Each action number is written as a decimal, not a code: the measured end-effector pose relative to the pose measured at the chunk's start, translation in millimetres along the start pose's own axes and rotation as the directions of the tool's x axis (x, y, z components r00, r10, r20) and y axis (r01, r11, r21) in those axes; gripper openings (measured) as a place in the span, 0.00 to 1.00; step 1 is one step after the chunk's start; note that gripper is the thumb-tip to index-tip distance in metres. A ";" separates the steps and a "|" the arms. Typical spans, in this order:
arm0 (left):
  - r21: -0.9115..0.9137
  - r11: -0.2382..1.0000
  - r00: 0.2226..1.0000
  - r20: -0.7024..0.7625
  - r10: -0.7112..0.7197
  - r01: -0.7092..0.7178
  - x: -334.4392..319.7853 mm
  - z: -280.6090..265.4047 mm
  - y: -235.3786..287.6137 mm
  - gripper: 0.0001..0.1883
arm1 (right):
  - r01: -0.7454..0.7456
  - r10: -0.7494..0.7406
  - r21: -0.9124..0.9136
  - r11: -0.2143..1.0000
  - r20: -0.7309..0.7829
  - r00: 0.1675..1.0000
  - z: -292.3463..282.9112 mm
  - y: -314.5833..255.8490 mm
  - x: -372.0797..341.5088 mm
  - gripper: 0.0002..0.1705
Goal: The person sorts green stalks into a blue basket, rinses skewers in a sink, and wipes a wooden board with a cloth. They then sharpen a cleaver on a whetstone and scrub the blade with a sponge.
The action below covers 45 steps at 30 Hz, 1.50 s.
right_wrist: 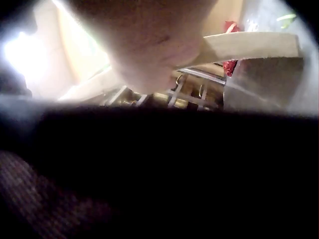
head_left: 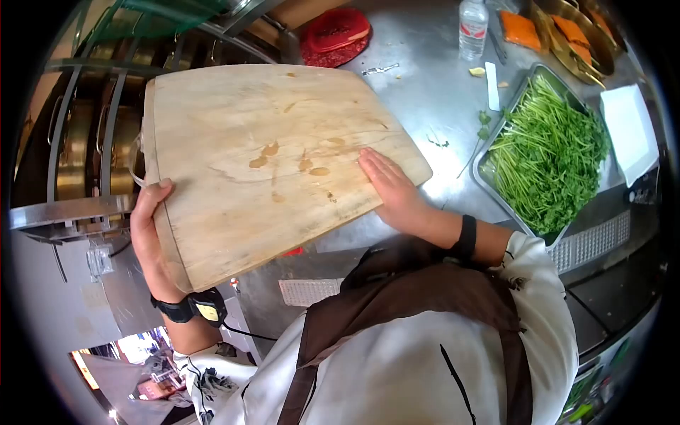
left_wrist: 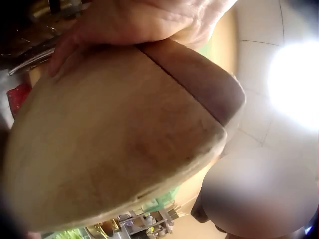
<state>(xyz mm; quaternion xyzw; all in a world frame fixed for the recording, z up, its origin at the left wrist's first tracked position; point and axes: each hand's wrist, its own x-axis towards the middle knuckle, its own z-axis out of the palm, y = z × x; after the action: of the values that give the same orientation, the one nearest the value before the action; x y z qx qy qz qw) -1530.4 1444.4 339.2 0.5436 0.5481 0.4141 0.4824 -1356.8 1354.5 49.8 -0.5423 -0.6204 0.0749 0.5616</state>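
Observation:
A large wooden cutting board [head_left: 269, 149] with brown wet-looking stains is held tilted above the steel counter. My left hand [head_left: 149, 223] grips its left edge, thumb over the upper face and the other fingers hidden beneath. In the left wrist view the palm of the left hand [left_wrist: 144, 22] lies against the board [left_wrist: 109, 139] beside a dark seam. My right hand [head_left: 393, 195] holds the near right edge, fingers lying over the top face and the thumb out of sight. The right wrist view shows the right hand [right_wrist: 154, 55] at the board's edge [right_wrist: 254, 47], largely blocked by dark fabric.
A metal tray [head_left: 484, 180] heaped with green herbs [head_left: 549, 152] stands on the steel counter [head_left: 418, 78] at right. Behind are a water bottle [head_left: 472, 32], orange packs [head_left: 520, 30], a brass-coloured pan [head_left: 591, 42] and red items [head_left: 336, 35]. A pot rack [head_left: 85, 134] stands left.

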 end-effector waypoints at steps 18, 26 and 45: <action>0.086 0.548 0.471 0.632 0.615 -0.832 -114.6 -171.3 -149.9 0.31 | 0.236 -0.248 -0.136 0.962 -0.075 0.966 -36.6 -38.7 -135.0 0.36; -0.003 0.739 0.663 0.437 0.607 -0.674 -136.9 -105.7 -166.1 0.27 | 0.242 -0.383 -0.403 0.883 -0.317 0.868 -60.8 -141.4 -176.4 0.29; -0.413 0.907 0.673 0.694 0.254 0.084 -266.9 30.2 -115.6 0.24 | -0.474 -0.115 -0.646 0.599 -0.655 0.747 -196.8 -262.7 -391.8 0.31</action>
<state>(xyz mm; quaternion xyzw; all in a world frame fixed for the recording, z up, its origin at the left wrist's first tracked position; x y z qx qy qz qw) -1538.6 1169.0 241.4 0.5747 0.1810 0.2890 0.7440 -1444.2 851.1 63.5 -0.7854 -0.2967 -0.3306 0.4311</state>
